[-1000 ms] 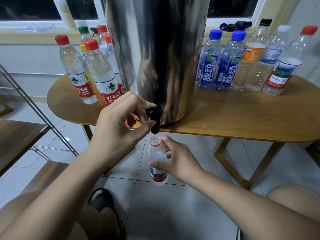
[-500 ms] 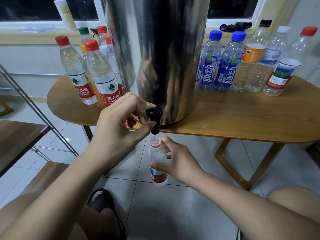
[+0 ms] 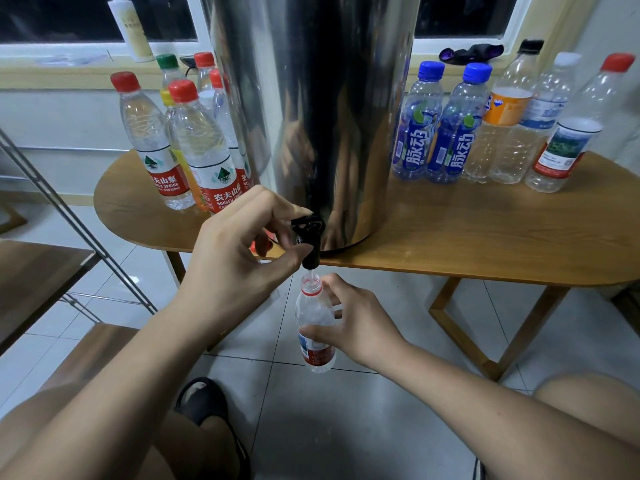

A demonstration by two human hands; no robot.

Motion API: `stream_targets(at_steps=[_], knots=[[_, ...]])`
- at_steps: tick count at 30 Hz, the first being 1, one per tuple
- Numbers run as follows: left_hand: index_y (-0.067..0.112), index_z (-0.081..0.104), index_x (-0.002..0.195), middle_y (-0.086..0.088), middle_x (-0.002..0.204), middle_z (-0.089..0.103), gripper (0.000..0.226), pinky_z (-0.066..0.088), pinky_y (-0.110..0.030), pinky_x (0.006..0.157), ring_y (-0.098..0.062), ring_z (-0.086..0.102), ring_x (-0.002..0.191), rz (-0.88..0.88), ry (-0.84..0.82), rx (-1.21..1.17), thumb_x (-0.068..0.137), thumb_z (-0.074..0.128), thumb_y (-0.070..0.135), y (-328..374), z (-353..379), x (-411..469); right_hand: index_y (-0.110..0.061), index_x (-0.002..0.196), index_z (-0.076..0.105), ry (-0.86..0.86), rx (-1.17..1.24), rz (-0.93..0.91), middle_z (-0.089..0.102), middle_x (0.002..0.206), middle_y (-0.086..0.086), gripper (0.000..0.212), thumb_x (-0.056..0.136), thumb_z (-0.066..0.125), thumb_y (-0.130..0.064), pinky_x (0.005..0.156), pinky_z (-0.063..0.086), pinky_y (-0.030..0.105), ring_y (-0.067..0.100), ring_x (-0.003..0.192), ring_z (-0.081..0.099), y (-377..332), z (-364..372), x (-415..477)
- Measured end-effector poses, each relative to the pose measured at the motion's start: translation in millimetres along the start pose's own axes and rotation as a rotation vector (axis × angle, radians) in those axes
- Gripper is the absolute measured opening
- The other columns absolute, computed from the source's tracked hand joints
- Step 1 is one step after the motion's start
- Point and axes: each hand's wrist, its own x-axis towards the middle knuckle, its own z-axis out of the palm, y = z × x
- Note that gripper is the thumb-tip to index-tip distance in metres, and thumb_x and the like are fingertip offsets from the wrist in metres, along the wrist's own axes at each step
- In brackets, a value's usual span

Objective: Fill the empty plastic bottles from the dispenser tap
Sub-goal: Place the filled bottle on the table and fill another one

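A tall steel dispenser (image 3: 311, 109) stands on the wooden table (image 3: 467, 237), its black tap (image 3: 309, 239) hanging over the front edge. My left hand (image 3: 235, 251) pinches the tap between curled fingers and thumb. Just under the spout a thin stream of water runs into an uncapped clear bottle (image 3: 314, 327) with a red label. My right hand (image 3: 353, 323) grips that bottle round its middle and holds it upright below the table edge. The bottle's lower part looks filled with water.
Capped red-top bottles (image 3: 204, 150) crowd the table left of the dispenser. Blue-capped bottles (image 3: 436, 133) and other clear capped bottles (image 3: 561, 133) stand on the right. A metal rack and wooden shelf (image 3: 41, 271) sit at the left. My sandal (image 3: 207, 403) rests on the tiled floor.
Both hands stay as they were, left on the tap and right round the bottle. The view has hardly shifted.
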Motion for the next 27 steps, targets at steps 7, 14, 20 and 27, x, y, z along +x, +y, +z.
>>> stream_targets(at_steps=[7,14,20,27], knots=[[0.034,0.057,0.105,0.003,0.088,0.064,0.047,0.048,-0.025,0.067,-0.012,0.063,0.079,0.001,0.003,0.003,0.087,0.09,0.006,-0.1,-0.2,-0.4,-0.042,0.133,0.048,-0.004,-0.005,0.001,0.068,0.134,-0.014,0.069,0.079,0.088,-0.059,0.097,0.061,0.041,0.011,0.115,0.067,0.9,0.8,0.4],[0.016,0.068,0.106,0.002,0.087,0.065,0.03,0.049,-0.027,0.067,-0.017,0.064,0.08,-0.012,0.003,0.003,0.087,0.09,0.006,-3.2,1.1,-1.2,-0.043,0.133,0.049,-0.003,-0.005,0.011,0.069,0.133,-0.015,0.069,0.079,0.089,-0.057,0.097,0.061,0.037,0.008,0.112,0.067,1.7,0.9,0.6],[0.023,0.064,0.106,0.002,0.087,0.064,0.037,0.05,-0.029,0.066,-0.017,0.064,0.08,-0.003,0.003,-0.005,0.087,0.09,0.005,-2.3,0.8,-0.9,-0.042,0.131,0.049,0.002,-0.006,0.004,0.069,0.132,-0.016,0.067,0.079,0.089,-0.057,0.096,0.061,0.036,0.008,0.11,0.067,1.6,0.5,0.6],[0.024,0.063,0.106,0.002,0.086,0.065,0.038,0.05,-0.029,0.066,-0.014,0.063,0.079,-0.003,0.002,-0.009,0.086,0.09,0.004,-2.4,0.7,-0.6,-0.041,0.13,0.051,0.014,-0.006,-0.003,0.07,0.127,-0.016,0.066,0.079,0.09,-0.056,0.095,0.061,0.037,0.008,0.108,0.068,2.4,1.1,0.6]])
